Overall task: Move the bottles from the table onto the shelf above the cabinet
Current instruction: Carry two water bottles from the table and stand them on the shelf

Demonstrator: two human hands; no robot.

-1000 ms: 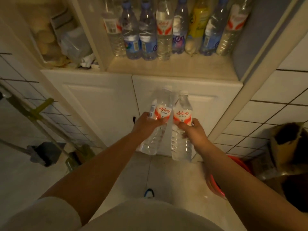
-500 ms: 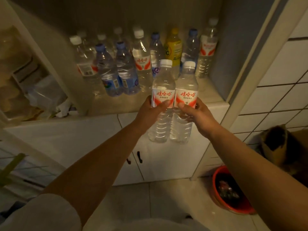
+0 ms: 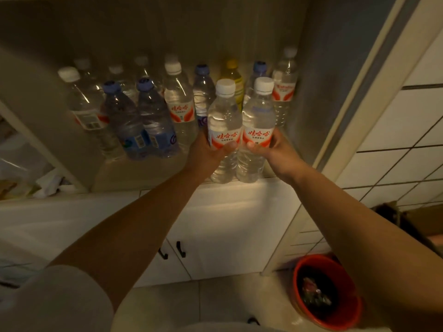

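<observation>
Head view — left hand (image 3: 206,153) fingers wrapped round one water bottle (image 3: 224,121), right hand (image 3: 279,152) fingers round another bottle (image 3: 258,116).

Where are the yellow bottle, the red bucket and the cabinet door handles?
yellow bottle (image 3: 237,80): head view, on its shoulder below the cap.
red bucket (image 3: 357,307): head view, on its right rim.
cabinet door handles (image 3: 181,249): head view, on the right handle.

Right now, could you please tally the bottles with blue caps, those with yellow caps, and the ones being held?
Blue-capped bottles: 4
Yellow-capped bottle: 1
Held bottles, white caps: 2
Total: 7
</observation>
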